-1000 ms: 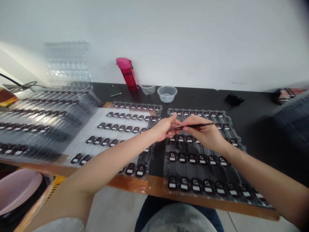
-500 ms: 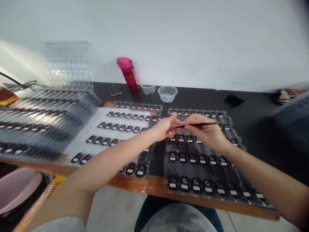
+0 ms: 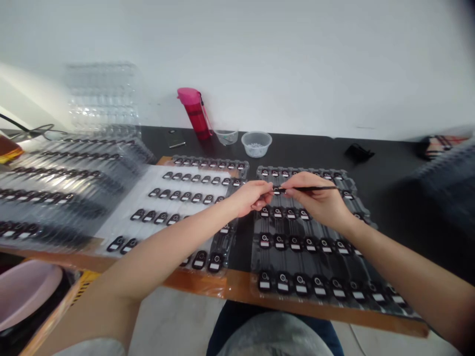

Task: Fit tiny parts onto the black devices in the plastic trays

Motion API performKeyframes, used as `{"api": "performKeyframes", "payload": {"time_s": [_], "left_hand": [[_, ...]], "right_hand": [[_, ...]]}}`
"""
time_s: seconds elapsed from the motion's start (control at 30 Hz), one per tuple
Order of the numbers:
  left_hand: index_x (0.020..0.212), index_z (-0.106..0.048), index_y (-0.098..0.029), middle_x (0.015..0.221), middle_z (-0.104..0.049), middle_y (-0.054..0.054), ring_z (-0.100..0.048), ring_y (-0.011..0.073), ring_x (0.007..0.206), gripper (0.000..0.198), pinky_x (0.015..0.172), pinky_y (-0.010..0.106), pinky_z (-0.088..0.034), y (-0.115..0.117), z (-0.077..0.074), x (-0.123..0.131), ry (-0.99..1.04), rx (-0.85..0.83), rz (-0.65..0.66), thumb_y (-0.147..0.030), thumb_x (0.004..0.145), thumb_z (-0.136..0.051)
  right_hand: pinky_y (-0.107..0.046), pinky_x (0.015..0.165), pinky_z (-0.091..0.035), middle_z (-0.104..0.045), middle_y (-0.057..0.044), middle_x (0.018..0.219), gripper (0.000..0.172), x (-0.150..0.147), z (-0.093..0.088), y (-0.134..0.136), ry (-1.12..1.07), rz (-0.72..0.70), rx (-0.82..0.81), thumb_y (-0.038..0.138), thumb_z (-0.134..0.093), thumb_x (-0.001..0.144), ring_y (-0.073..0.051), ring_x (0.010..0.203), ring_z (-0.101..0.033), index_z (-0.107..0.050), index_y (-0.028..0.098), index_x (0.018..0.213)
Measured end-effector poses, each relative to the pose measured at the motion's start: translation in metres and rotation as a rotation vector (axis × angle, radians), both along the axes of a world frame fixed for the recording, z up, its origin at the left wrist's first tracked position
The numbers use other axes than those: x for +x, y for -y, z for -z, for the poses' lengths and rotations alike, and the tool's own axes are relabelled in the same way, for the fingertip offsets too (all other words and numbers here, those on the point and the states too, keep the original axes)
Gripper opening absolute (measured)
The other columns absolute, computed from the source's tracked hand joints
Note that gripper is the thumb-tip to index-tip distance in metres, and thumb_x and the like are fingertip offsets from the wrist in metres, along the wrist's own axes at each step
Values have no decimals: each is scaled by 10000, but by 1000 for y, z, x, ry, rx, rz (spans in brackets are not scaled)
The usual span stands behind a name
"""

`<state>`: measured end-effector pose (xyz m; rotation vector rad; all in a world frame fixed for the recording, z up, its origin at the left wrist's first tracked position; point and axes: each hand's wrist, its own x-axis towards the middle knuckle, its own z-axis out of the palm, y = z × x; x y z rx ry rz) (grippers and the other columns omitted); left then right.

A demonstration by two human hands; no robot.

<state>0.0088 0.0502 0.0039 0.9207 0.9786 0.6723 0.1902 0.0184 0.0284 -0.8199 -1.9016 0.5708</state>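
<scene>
We are looking down at a white wall [image 3: 297,64] rising behind a black tabletop [image 3: 297,151], with an orange-brown board [image 3: 237,289] lying along its near edge. 2 trays of small black devices are sitting side by side on the board: the left tray [image 3: 222,244] and the right tray [image 3: 256,257]. Behind them, a pink-capped bottle [image 3: 195,113] is standing near a clear plastic tub [image 3: 256,144] of white bits, and a stack of clear trays [image 3: 104,94] is standing at the left. Our right hand [image 3: 319,202] is pinching a thin black tool [image 3: 308,188], possibly tweezers, between thumb and fingers. Its tip is meeting our left hand [image 3: 252,198], whose fingers [image 3: 265,189] are pressed together, just above the right tray.
</scene>
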Motion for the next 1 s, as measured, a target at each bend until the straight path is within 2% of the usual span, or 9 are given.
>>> {"api": "performKeyframes", "payload": {"time_s": [0.3, 0.47, 0.57, 0.7, 0.8, 1.0], "left_hand": [[691, -507, -136, 529, -484, -10, -306, 19, 340, 227, 337, 151, -179, 0, 3, 0, 17, 19, 19, -274, 870, -528], [701, -502, -138, 525, -480, -9, -299, 18, 344, 221, 347, 151, -169, 1, 0, 0, -4, -16, 5, -280, 868, -532], [722, -519, -143, 520, -475, -8, -296, 26, 345, 251, 356, 161, -158, -4, -1, -3, -60, 21, -6, -336, 881, -494], [736, -532, -154, 521, -443, -33, -306, 38, 363, 215, 372, 181, -162, -18, 2, -8, -269, 177, -78, -334, 852, -511], [757, -549, -164, 526, -446, -42, -341, 57, 414, 138, 415, 198, -223, -28, 7, -9, -498, 357, -113, -294, 800, -562], [876, -572, -172, 688, -574, 0, -479, 117, 586, 220, 536, 226, -325, -37, 13, -4, -793, 562, -87, -336, 738, -620]], "right_hand": [[-311, 719, -520, -678, -58, 863, 89, 1, 1, -1, 1, 21, -34, 229, -632, 820, -172, 803, -627, -694, 208, 880], [-311, 712, -515, -676, -48, 827, 76, 0, -1, 0, -6, 19, -31, 225, -630, 821, -170, 780, -623, -700, 216, 850], [-316, 704, -516, -665, -51, 821, 83, 1, 0, -1, -13, 40, -61, 239, -621, 827, -172, 774, -621, -697, 214, 851], [-332, 717, -524, -657, -61, 857, 128, 1, 13, -11, -8, 69, -114, 292, -611, 833, -181, 791, -629, -692, 206, 881], [-332, 729, -518, -660, -65, 863, 134, -2, 26, -22, 18, 81, -102, 293, -609, 830, -183, 808, -628, -693, 196, 870], [-323, 749, -504, -668, -67, 857, 107, -8, 39, -37, 77, 106, -97, 238, -619, 814, -182, 813, -630, -699, 176, 849]]}}
